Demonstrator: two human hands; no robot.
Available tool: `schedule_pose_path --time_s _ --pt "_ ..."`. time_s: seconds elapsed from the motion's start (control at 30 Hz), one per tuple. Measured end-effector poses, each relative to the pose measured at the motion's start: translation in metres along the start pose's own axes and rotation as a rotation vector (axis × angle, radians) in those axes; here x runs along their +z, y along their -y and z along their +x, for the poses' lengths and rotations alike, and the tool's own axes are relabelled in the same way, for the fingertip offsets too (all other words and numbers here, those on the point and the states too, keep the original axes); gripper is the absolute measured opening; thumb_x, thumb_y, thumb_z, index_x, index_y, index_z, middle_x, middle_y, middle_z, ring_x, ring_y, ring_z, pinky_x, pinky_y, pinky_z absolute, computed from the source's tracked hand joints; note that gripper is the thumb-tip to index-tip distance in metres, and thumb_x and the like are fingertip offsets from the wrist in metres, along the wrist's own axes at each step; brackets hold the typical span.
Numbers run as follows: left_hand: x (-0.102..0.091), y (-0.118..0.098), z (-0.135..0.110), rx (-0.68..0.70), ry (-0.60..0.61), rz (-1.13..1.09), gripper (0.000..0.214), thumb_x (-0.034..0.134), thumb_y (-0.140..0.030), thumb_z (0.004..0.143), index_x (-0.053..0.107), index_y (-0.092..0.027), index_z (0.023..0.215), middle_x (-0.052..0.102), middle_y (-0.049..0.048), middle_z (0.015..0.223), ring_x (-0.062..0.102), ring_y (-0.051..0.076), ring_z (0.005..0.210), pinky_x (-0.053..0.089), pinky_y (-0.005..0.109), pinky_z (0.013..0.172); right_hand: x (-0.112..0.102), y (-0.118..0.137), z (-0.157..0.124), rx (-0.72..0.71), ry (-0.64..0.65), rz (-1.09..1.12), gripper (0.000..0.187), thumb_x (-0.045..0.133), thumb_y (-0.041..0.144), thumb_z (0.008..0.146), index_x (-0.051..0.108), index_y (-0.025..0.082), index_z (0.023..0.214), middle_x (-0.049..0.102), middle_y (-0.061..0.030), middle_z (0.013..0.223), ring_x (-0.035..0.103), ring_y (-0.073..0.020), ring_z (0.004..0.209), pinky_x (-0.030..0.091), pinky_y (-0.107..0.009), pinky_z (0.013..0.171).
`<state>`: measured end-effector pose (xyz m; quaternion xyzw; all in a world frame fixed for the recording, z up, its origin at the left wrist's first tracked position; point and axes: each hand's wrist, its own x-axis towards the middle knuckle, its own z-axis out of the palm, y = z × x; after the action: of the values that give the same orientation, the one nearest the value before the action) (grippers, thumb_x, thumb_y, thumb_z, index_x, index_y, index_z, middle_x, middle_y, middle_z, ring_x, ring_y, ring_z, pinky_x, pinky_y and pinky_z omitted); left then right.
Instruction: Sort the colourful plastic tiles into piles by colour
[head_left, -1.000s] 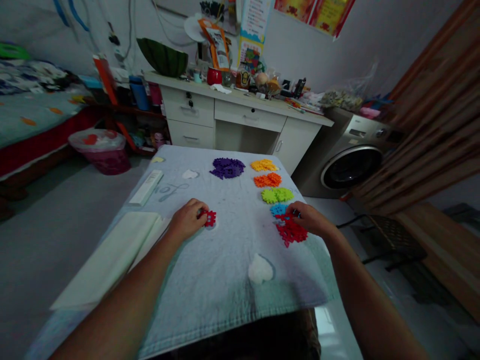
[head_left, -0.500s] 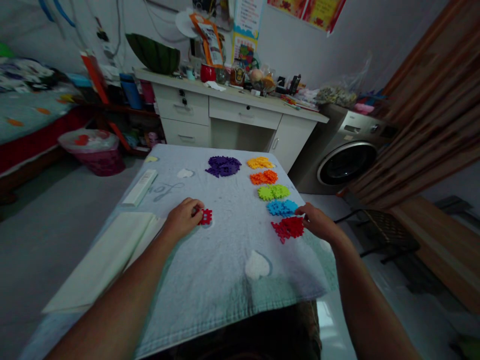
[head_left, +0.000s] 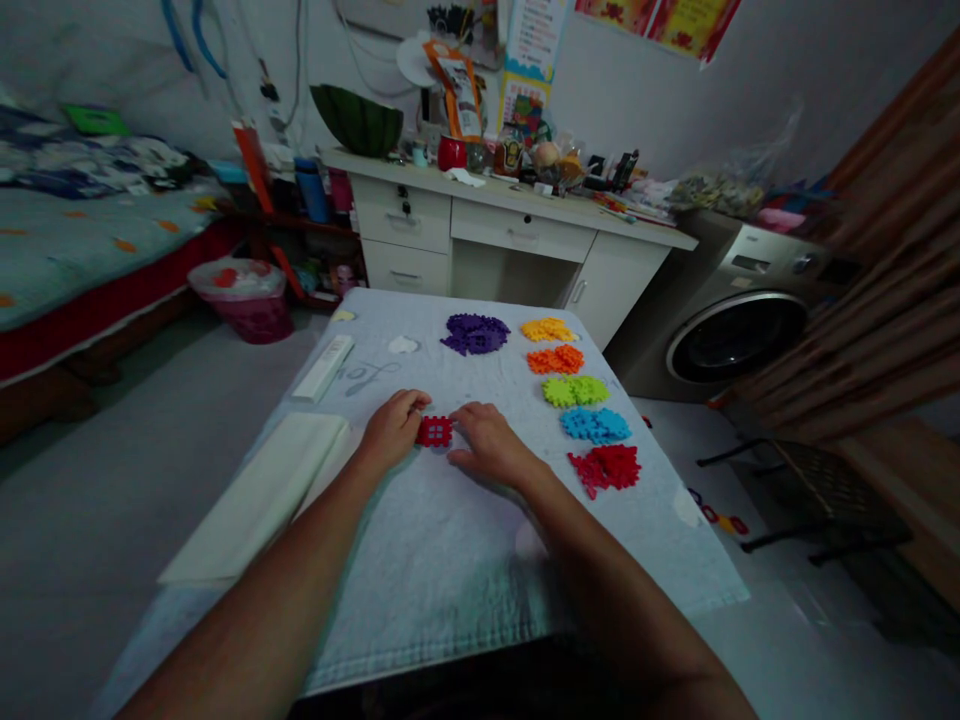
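A red interlocking plastic block point(head_left: 435, 432) with a window-like grid and notched edges is near the middle of the cloth-covered table point(head_left: 450, 540). My left hand point(head_left: 394, 428) is closed on its left side. On its other side is my right hand point(head_left: 491, 440), thumb and fingers apart, fingertips close to the block's right edge; whether they touch it I cannot tell. To the right of that hand lies a pile of red blocks point(head_left: 609, 468). Behind it, in a column, come blue point(head_left: 596, 425), lime green point(head_left: 575, 390), orange point(head_left: 555, 359) and yellow point(head_left: 547, 329) piles.
A purple block pile point(head_left: 476, 334) lies at the back of the table. Along the left side are a long white box point(head_left: 324, 368) and a folded pale cloth point(head_left: 259, 500). Beyond stand a white desk point(head_left: 517, 232) and a washing machine point(head_left: 727, 300); a chair point(head_left: 832, 500) is at right.
My right hand has moved left from beside the red and blue piles to the red block. My left hand still holds that block. The camera view has turned a little left.
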<state>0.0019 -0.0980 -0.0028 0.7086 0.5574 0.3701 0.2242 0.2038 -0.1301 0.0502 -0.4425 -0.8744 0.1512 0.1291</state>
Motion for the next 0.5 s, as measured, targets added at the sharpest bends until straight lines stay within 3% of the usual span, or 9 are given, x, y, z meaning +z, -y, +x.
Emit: schedule_pose_path --time_s 0.1,0.23,0.4,0.5 --pt "0.000 0.001 0.001 0.003 -0.018 -0.009 0.032 0.039 -0.014 0.075 0.062 -0.018 0.098 0.065 0.0077 0.102 0.060 0.021 0.101 0.048 0.036 0.095 0.020 0.002 0.012 0.008 -0.077 0.004 0.061 0.072 0.037 0.081 0.051 0.014 0.133 0.055 -0.0145 0.131 0.048 -0.0275 0.117 0.038 -0.040 0.098" --pt "0.000 0.001 0.001 -0.007 -0.028 -0.015 0.033 0.040 -0.013 0.074 0.062 -0.018 0.098 0.065 0.0073 0.102 0.061 0.021 0.100 0.048 0.037 0.095 0.031 -0.004 0.015 0.020 -0.081 0.019 0.040 0.068 0.033 0.086 0.059 0.017 0.121 0.062 -0.0103 0.117 0.052 -0.0237 0.109 0.037 -0.037 0.095" --pt "-0.001 0.000 0.000 -0.033 -0.045 -0.026 0.034 0.041 -0.014 0.074 0.062 -0.020 0.099 0.065 0.0058 0.103 0.061 0.020 0.100 0.049 0.037 0.095 0.020 -0.008 0.010 -0.008 -0.083 0.040 0.021 0.057 0.032 0.094 0.065 0.017 0.106 0.067 -0.0071 0.103 0.056 -0.0189 0.097 0.037 -0.030 0.088" --pt "0.000 0.001 0.000 -0.033 -0.043 -0.025 0.033 0.041 -0.015 0.075 0.062 -0.021 0.099 0.065 0.0056 0.103 0.062 0.020 0.099 0.049 0.036 0.094 0.001 -0.011 0.004 0.046 -0.073 0.040 0.027 0.042 0.029 0.101 0.066 0.016 0.100 0.067 -0.0057 0.092 0.057 -0.0157 0.085 0.037 -0.027 0.080"
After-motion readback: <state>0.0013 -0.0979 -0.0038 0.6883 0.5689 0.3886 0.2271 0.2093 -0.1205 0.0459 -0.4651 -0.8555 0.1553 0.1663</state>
